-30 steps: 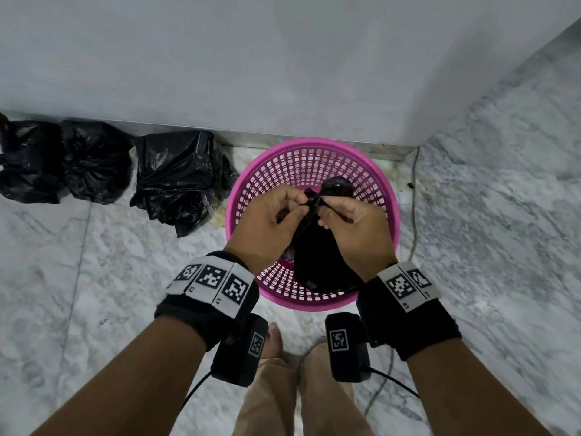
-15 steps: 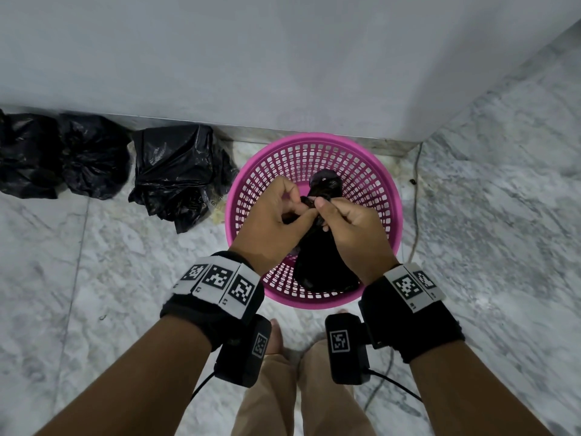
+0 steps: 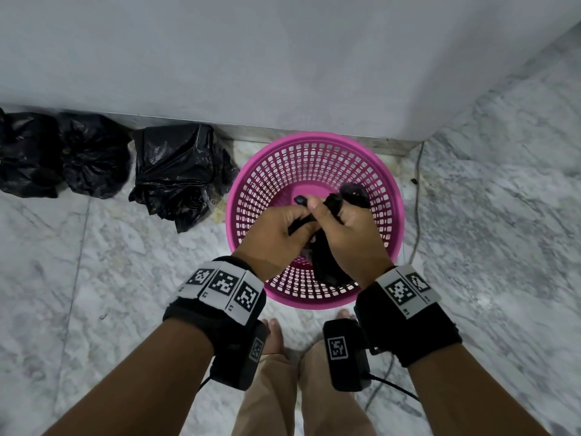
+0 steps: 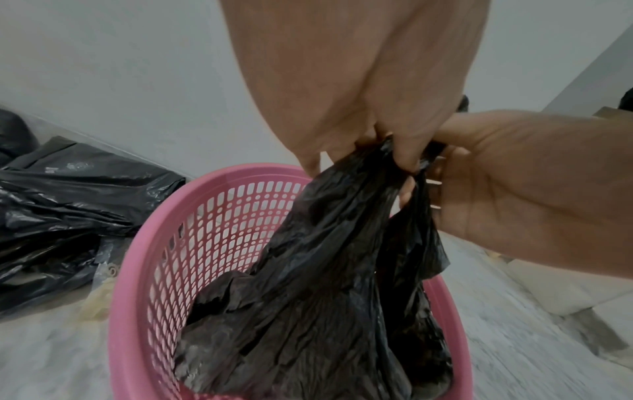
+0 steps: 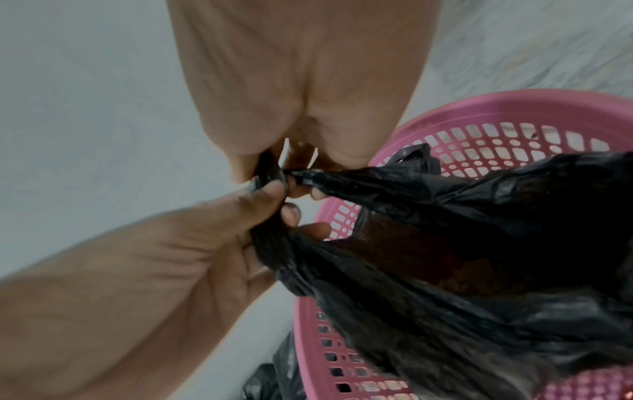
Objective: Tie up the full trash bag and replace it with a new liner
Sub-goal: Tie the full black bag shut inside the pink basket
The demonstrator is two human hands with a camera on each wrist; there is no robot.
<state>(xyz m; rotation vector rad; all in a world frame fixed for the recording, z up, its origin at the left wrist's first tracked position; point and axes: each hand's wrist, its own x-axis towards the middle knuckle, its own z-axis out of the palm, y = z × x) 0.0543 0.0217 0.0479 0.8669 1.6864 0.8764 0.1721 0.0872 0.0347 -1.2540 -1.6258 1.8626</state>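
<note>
A pink mesh basket [image 3: 234, 196] [image 4: 137, 257] [image 5: 514, 104] stands on the floor against the wall. Above it hangs a black trash bag [image 3: 327, 265] [image 4: 308, 297] [image 5: 479, 243], its bottom still inside the basket. My left hand [image 3: 283, 228] [image 4: 359, 94] [image 5: 154, 270] pinches one twisted handle of the bag. My right hand [image 3: 349, 221] [image 4: 514, 176] [image 5: 298, 81] grips the other handle, pressed against the left hand. A black loop [image 3: 355, 193] sticks out past the right fingers. The bag's mouth is hidden between the hands.
Three tied black bags [image 3: 28, 155] [image 3: 94, 155] [image 3: 179, 174] lie along the wall base left of the basket. A thin cable [image 3: 416, 199] runs down the marble floor on the right. My bare feet [image 3: 273, 335] stand just behind the basket.
Both hands have closed in on each other over the basket, and the bag's handles now cross between them. The handle loop has shifted to the right of the right hand.
</note>
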